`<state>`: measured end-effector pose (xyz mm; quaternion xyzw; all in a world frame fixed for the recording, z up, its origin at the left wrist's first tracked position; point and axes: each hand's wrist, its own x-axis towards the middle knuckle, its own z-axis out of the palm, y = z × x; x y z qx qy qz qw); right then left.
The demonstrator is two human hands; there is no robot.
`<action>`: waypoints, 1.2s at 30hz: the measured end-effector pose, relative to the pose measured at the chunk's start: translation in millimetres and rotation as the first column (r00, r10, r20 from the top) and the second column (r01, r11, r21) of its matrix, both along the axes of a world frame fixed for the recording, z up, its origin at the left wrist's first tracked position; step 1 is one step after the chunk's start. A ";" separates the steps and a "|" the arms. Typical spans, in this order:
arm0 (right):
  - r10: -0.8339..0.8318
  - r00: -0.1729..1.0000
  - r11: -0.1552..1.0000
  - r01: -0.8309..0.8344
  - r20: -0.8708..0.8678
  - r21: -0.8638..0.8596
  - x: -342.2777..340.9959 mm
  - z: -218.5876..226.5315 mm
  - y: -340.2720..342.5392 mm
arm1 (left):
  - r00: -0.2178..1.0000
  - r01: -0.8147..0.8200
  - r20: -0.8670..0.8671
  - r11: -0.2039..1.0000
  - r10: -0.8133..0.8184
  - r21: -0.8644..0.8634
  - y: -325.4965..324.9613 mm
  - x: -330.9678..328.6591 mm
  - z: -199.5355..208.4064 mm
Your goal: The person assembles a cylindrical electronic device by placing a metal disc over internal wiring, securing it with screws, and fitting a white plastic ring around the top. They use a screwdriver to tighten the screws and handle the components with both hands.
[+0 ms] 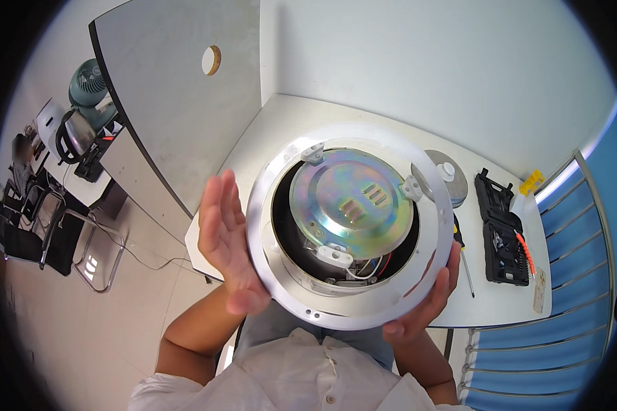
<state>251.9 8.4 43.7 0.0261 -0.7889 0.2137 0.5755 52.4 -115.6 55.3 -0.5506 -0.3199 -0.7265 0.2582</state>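
Observation:
A round appliance housing [291, 277] with a wide pale rim [257, 229] is held up before my chest, above the table's near edge. Inside it sits a round metal plate [343, 188] with a rainbow sheen and slots, tilted in the opening. White brackets [334, 257] stand around the plate, and white and red wires [373, 268] show below it. My left hand [225, 236] is open, fingers stretched upward, its palm against or close beside the rim's left side. My right hand [425, 305] grips the rim at the lower right, its fingers partly behind it.
On the white table [452, 305] to the right lie a metal lid [456, 185] with a white knob, a screwdriver [467, 264] and an open black tool case [497, 240]. A grey partition [178, 89] stands left, a metal railing [600, 233] right. A person [22, 154] appears far left.

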 end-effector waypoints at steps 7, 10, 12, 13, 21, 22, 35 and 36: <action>0.112 0.993 0.962 -0.102 0.026 -0.252 -15.5 16.4 27.7 | 0.982 -0.190 -0.051 0.954 0.183 -0.232 16.1 -8.7 12.7; 0.173 0.984 0.935 -0.156 0.027 -0.319 -20.8 16.9 39.0 | 0.967 -0.253 -0.091 0.920 0.236 -0.300 17.7 -4.0 14.1; 0.213 0.976 0.918 -0.188 0.034 -0.349 -21.8 17.6 42.4 | 0.962 -0.271 -0.108 0.905 0.249 -0.328 16.6 -3.1 15.1; 0.222 0.974 0.917 -0.195 0.039 -0.348 -21.8 17.0 42.4 | 0.960 -0.278 -0.117 0.899 0.253 -0.340 14.3 -1.9 16.1; 0.149 0.977 0.949 -0.096 0.156 -0.302 -23.0 6.2 41.7 | 0.955 -0.297 -0.098 0.889 0.281 -0.347 11.1 -6.8 4.0; 0.132 0.977 0.953 -0.079 0.165 -0.291 -23.4 5.2 42.2 | 0.956 -0.291 -0.087 0.888 0.279 -0.355 11.7 -6.2 3.1; 0.072 0.975 0.955 -0.006 0.212 -0.295 -22.4 0.5 41.8 | 0.958 -0.279 -0.056 0.874 0.280 -0.399 16.7 -3.4 -0.1; 0.068 0.974 0.955 -0.001 0.215 -0.297 -21.9 0.9 41.1 | 0.958 -0.280 -0.059 0.871 0.281 -0.404 16.6 -3.2 2.2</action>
